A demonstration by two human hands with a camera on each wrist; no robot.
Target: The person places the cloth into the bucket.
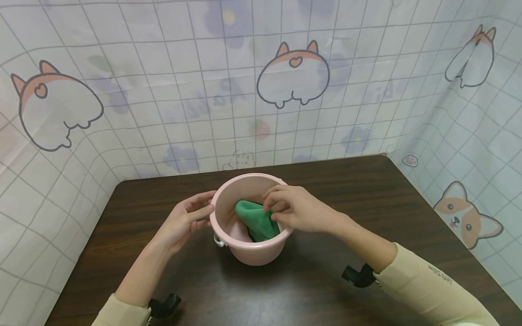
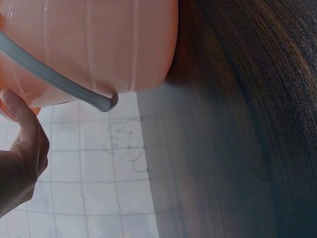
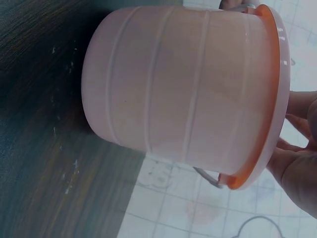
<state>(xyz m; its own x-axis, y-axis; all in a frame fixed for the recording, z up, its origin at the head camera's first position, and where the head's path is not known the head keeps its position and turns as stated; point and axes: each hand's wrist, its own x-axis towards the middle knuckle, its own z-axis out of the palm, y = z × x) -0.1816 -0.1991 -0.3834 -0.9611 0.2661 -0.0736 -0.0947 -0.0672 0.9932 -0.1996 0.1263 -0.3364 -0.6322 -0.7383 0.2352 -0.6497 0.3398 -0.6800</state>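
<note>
A pink bucket [image 1: 254, 256] stands upright on the dark table, with a crumpled green cloth [image 1: 258, 219] inside it. Reaching over the bucket's right rim, my right hand [image 1: 299, 208] pinches the upper edge of the cloth between thumb and fingers. On the other side, my left hand [image 1: 181, 222] rests its thumb and fingertips against the outside of the rim. The left wrist view shows part of the left hand [image 2: 22, 158] by the bucket wall [image 2: 109, 44] and its grey handle [image 2: 59, 82]. The right wrist view has the right hand [image 3: 299, 153] at the rim, the cloth hidden.
The brown wood table [image 1: 318, 290] runs back to a wall sheet [image 1: 195, 131] with a grid and corgi prints. The same sheet borders the left and right sides. Black wrist straps [image 1: 360, 276] show near both sleeves.
</note>
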